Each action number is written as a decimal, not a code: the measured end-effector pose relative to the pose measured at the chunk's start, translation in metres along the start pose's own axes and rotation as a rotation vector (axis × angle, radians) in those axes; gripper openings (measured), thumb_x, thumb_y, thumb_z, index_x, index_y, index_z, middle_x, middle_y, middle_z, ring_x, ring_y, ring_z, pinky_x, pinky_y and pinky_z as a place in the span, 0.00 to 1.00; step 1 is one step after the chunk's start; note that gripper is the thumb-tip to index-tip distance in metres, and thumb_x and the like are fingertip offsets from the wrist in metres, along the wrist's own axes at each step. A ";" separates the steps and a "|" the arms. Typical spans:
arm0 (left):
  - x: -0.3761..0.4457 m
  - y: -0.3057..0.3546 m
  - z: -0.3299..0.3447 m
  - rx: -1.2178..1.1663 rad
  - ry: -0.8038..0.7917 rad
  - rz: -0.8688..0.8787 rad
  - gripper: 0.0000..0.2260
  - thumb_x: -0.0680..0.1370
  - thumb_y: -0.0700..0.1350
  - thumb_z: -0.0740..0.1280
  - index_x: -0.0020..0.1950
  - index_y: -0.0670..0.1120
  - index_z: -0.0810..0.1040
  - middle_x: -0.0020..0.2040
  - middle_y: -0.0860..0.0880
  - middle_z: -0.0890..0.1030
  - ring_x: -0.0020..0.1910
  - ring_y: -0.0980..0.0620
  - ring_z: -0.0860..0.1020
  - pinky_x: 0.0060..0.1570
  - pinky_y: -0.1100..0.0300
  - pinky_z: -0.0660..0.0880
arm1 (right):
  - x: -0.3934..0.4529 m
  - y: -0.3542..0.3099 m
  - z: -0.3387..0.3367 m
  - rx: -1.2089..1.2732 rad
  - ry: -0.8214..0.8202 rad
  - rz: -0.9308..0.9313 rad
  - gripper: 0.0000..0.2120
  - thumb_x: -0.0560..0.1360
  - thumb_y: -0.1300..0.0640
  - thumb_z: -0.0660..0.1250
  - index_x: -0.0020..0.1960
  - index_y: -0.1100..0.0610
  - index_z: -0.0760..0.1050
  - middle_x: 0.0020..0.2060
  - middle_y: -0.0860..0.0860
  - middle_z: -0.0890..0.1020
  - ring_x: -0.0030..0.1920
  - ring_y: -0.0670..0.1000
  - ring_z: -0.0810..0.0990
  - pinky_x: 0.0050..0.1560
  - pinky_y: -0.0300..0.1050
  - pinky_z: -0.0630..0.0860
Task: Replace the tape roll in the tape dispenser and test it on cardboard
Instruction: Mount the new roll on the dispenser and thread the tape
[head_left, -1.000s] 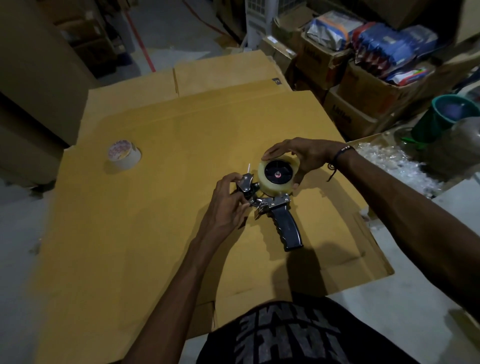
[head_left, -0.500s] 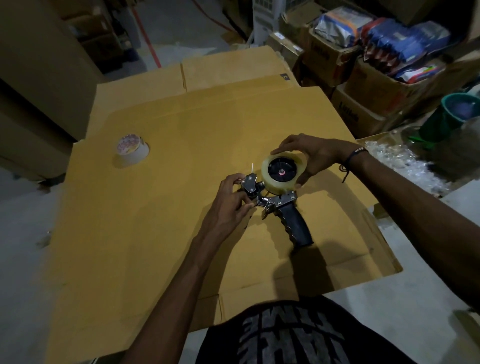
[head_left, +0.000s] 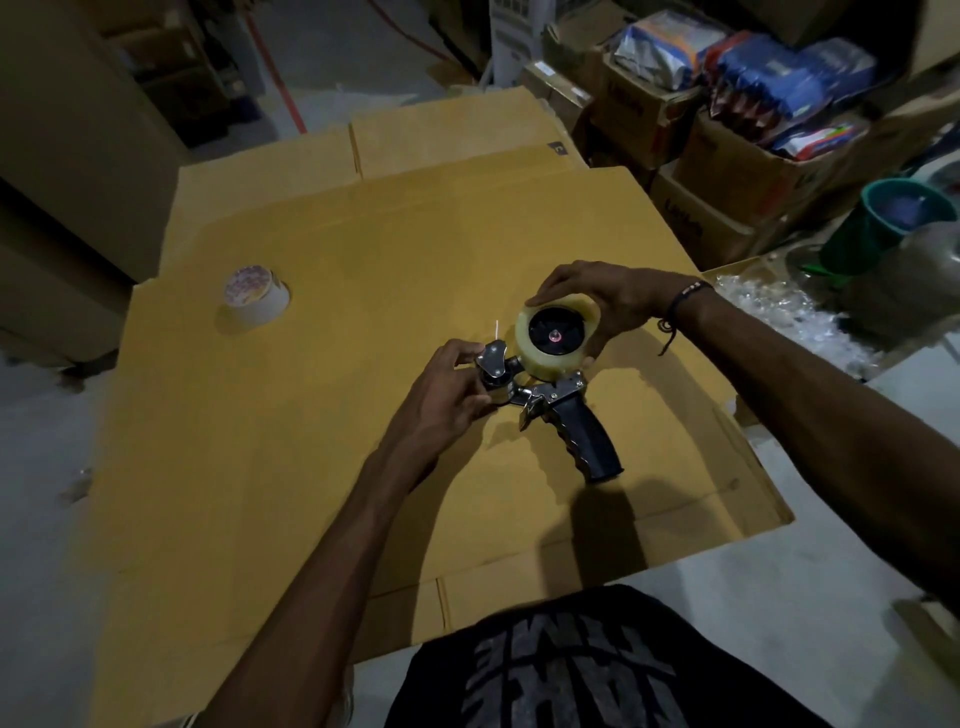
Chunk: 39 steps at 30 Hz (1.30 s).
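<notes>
A hand-held tape dispenser (head_left: 569, 410) with a black pistol handle lies on its side on the flattened brown cardboard (head_left: 322, 467). A clear tape roll (head_left: 557, 338) sits on its black hub. My right hand (head_left: 608, 301) cups the roll from the far side. My left hand (head_left: 447, 389) pinches the metal roller end of the dispenser. A second, nearly spent tape roll (head_left: 254, 301) lies on the cardboard at the far left.
Open cartons (head_left: 727, 171) with blue and white packets stand at the back right. A green bucket (head_left: 883, 223) and crumpled clear plastic (head_left: 789, 317) lie to the right. Tall brown boxes (head_left: 62, 130) line the left. Grey floor surrounds the cardboard.
Both hands stay on the dispenser and roll; the dispenser has turned slightly, its handle swinging a little rightward. The view has shifted a bit.
</notes>
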<state>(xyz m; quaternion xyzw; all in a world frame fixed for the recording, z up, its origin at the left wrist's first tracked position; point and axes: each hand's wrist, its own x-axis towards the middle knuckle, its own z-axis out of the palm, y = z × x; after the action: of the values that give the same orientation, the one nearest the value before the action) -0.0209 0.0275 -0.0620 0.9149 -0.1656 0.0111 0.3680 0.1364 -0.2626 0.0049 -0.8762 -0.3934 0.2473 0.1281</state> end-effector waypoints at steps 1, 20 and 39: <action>-0.001 -0.002 -0.003 -0.016 -0.013 -0.005 0.06 0.78 0.37 0.74 0.41 0.42 0.82 0.68 0.51 0.74 0.70 0.51 0.75 0.58 0.49 0.79 | 0.002 0.001 -0.002 0.002 -0.008 -0.014 0.51 0.61 0.47 0.88 0.80 0.43 0.69 0.75 0.50 0.70 0.75 0.56 0.67 0.76 0.61 0.67; -0.018 0.007 -0.016 -0.027 -0.030 0.026 0.03 0.77 0.41 0.75 0.43 0.45 0.85 0.65 0.46 0.76 0.66 0.50 0.75 0.59 0.54 0.76 | -0.084 -0.098 0.104 0.411 0.771 0.240 0.38 0.68 0.53 0.85 0.74 0.51 0.75 0.73 0.52 0.73 0.68 0.52 0.75 0.61 0.45 0.75; -0.024 0.003 -0.016 0.030 -0.057 -0.010 0.06 0.78 0.45 0.76 0.42 0.46 0.84 0.61 0.56 0.71 0.56 0.68 0.69 0.49 0.71 0.68 | -0.057 -0.153 0.170 0.460 1.067 0.454 0.45 0.60 0.41 0.85 0.73 0.49 0.74 0.66 0.48 0.72 0.65 0.49 0.74 0.59 0.37 0.76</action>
<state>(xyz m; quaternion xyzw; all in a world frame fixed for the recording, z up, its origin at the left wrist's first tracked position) -0.0425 0.0434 -0.0517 0.9211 -0.1712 -0.0143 0.3492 -0.0825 -0.2004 -0.0557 -0.8909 -0.0157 -0.1249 0.4365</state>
